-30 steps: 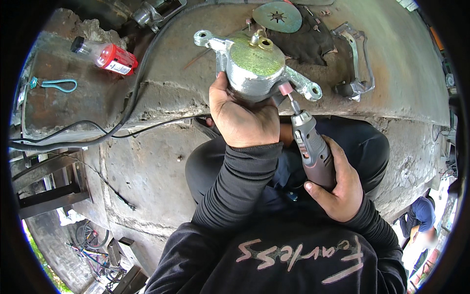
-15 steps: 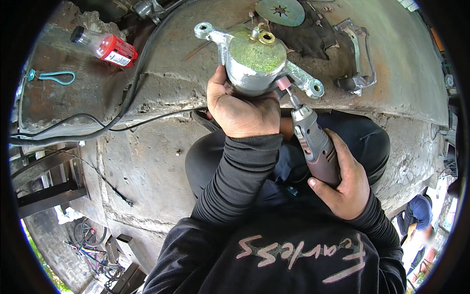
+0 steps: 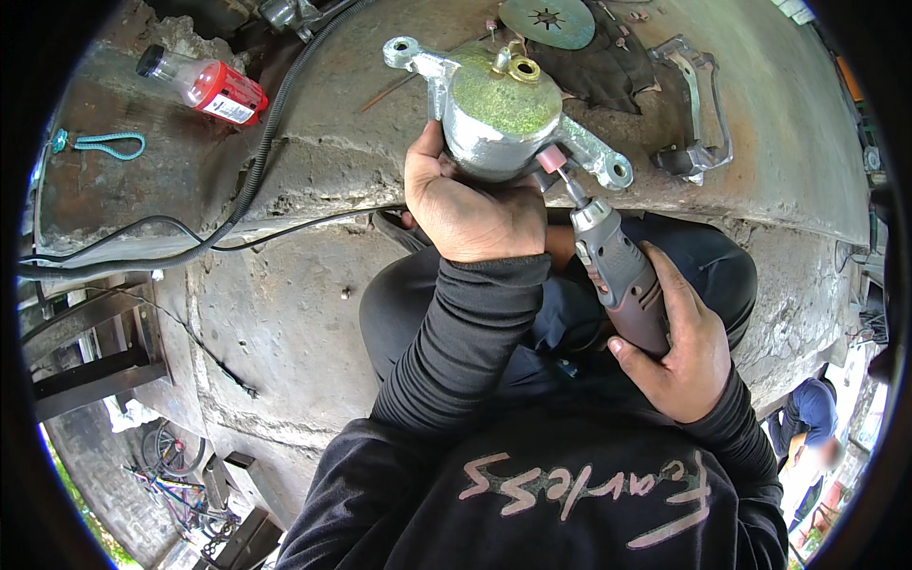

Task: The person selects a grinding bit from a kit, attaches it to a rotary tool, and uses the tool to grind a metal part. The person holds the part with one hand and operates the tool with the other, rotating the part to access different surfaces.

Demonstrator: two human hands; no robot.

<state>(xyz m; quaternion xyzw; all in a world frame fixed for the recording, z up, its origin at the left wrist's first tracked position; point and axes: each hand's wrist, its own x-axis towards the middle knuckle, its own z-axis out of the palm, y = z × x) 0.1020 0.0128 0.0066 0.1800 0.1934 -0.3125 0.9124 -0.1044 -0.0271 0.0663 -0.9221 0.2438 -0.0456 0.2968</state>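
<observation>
My left hand (image 3: 470,214) is closed round a silver metal housing (image 3: 492,123) with two lugged arms, a greenish speckled top and brass-coloured fittings, holding it from below. My right hand (image 3: 679,351) grips a grey-and-brown rotary tool (image 3: 616,271), which points up and left. Its pink cylindrical stone (image 3: 551,159) is at the housing's lower right side, beside the right arm; I cannot tell whether it touches. My thumb shows on the left side of the housing; some fingers of that hand are hidden under it.
A red-labelled plastic bottle (image 3: 228,95), teal cord loop (image 3: 109,145), corrugated hose (image 3: 266,133), pale disc (image 3: 546,24), dark cloth (image 3: 613,71) and metal bracket (image 3: 698,104) lie on the stained concrete ledge (image 3: 788,161). A person (image 3: 807,418) crouches at lower right; bicycles (image 3: 176,456) stand lower left.
The housing and my left hand have risen slightly. My right hand and the rotary tool have shifted a little to the right, with the stone still beside the housing.
</observation>
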